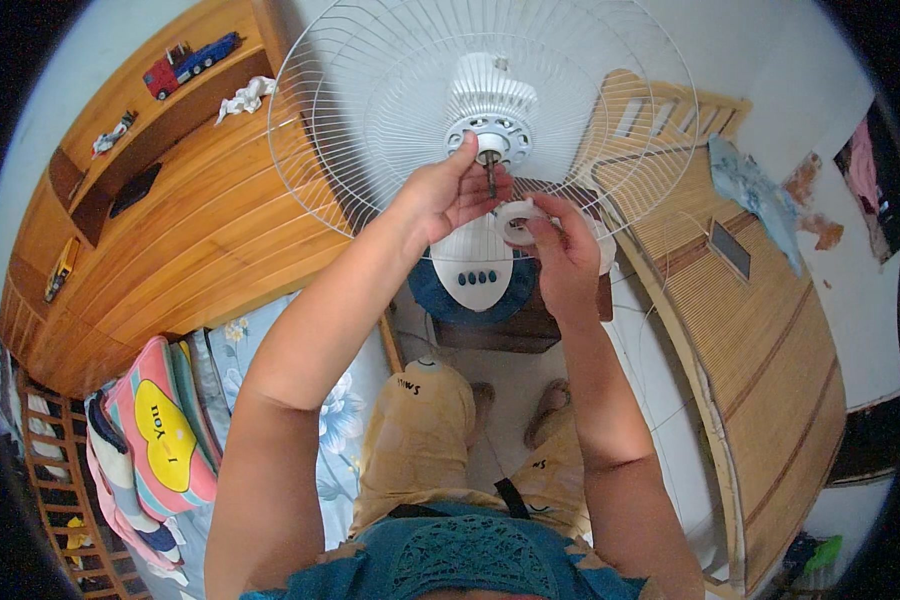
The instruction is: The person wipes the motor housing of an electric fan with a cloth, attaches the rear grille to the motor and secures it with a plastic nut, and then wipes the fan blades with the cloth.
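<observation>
A floor fan stands before me with its white wire rear grille (315, 150) uncovered and no blades on it. From the grille's pale hub (515, 140) a bare metal shaft (491, 178) sticks out toward me. My left hand (438, 197) is at the shaft, thumb raised against the hub and fingers stretched out below; it appears to hold nothing. Just to the right, my right hand (567, 245) pinches a white plastic ring nut (516, 222) between thumb and fingers, apart from the shaft. Below is the fan's white control panel (477, 268) with several dark buttons.
The fan's blue base (440, 300) rests on a dark brown box (530, 335). On the left is a wooden headboard (210, 220) with toys on its shelves, beside a bed with a pink pillow (150, 400). A bamboo-matted bed (740, 340) stands right, bearing a phone (730, 249).
</observation>
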`<control>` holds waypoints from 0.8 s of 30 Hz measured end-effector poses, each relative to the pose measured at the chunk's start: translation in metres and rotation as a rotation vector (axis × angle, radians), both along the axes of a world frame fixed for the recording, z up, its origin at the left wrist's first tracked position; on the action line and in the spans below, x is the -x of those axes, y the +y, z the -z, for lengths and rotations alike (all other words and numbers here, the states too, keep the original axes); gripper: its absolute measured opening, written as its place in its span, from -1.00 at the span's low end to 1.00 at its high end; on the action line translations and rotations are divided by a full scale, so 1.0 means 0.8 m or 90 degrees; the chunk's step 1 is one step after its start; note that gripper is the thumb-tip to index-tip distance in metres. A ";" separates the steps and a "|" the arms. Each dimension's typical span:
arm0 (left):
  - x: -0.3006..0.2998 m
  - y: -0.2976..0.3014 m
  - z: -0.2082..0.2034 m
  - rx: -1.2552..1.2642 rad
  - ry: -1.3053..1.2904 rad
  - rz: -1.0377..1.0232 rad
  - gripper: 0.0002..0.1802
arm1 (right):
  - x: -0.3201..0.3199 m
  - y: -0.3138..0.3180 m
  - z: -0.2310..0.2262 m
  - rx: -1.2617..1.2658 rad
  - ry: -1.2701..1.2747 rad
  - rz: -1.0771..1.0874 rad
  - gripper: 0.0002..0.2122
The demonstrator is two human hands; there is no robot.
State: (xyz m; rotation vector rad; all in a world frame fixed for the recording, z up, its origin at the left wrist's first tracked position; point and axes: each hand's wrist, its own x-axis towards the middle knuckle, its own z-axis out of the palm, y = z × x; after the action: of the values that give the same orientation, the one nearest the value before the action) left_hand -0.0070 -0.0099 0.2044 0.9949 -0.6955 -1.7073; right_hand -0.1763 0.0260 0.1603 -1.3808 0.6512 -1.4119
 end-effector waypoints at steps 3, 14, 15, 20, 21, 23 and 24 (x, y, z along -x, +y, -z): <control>0.000 0.000 -0.001 -0.003 0.007 0.008 -0.50 | -0.012 -0.024 0.007 0.221 0.123 0.130 -0.78; -0.002 -0.005 0.005 -0.003 0.086 0.006 -0.50 | -0.056 -0.040 -0.004 0.283 0.097 0.299 -0.81; -0.001 -0.003 0.003 0.002 0.093 0.006 -0.50 | -0.057 -0.043 -0.001 0.284 0.098 0.303 -0.81; -0.005 -0.003 0.003 0.012 0.136 0.035 -0.48 | -0.059 -0.053 -0.001 0.195 0.053 0.281 -0.81; -0.004 -0.003 0.003 0.027 0.140 0.036 -0.48 | -0.059 -0.055 0.000 0.203 0.058 0.293 -0.82; 0.000 0.000 0.001 0.057 0.146 0.035 -0.47 | -0.059 -0.057 0.000 0.218 0.067 0.315 -0.83; 0.000 0.001 -0.002 0.056 0.137 0.028 -0.47 | -0.060 -0.057 -0.001 0.206 0.058 0.312 -0.83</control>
State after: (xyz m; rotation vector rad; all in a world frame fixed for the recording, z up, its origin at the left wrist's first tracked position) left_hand -0.0073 -0.0091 0.2057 0.7271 -0.6499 -1.7753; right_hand -0.1281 -0.0194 0.1612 -1.6138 0.8923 -1.9141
